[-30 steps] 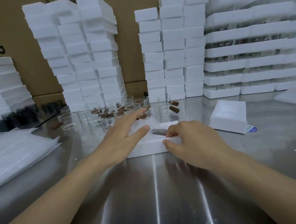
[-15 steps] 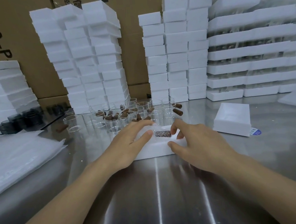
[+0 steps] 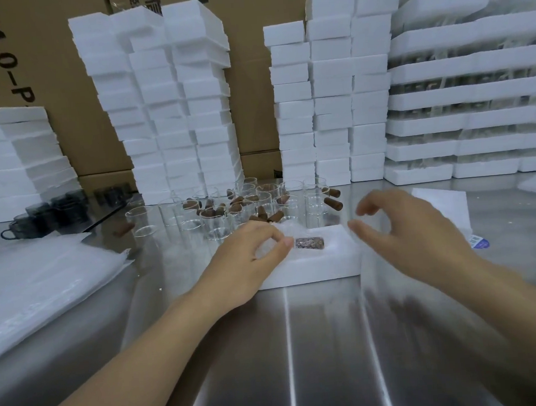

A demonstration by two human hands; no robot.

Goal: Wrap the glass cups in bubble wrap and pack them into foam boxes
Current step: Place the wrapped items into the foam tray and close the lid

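**Fig. – Wrapped cup seated in box, both hands over it.** The wrapped cup (image 3: 309, 243) is shown lying in the open foam box (image 3: 309, 265) at desk centre. Its brown handle is seen through the wrap, w/ long axis running left–right.

The left hand (image 3: 254, 254) is laid over the box's left part, directly left of the handle. Thumb and forefinger are closed in a pinch, apparently on the bubble wrap (image 3: 286, 228).

The right hand (image 3: 411, 227) is held above the box's right wall w/ fingers loosely curled and nothing seen gripped; it is blurred, so detail is limited.

The left hand is thus the nearer. Tucking-in of the wrap is judged the step in hand.

A loose foam piece (image 3: 449, 201) lies just right of the box.

- **Surface:** steel desk (image 3: 289, 344), reflective.
- **Behind:** bare glass cups (image 3: 217, 225), foam stacks (image 3: 171, 114), cartons (image 3: 28, 61).
- **At left:** wrap sheets (image 3: 44, 282).
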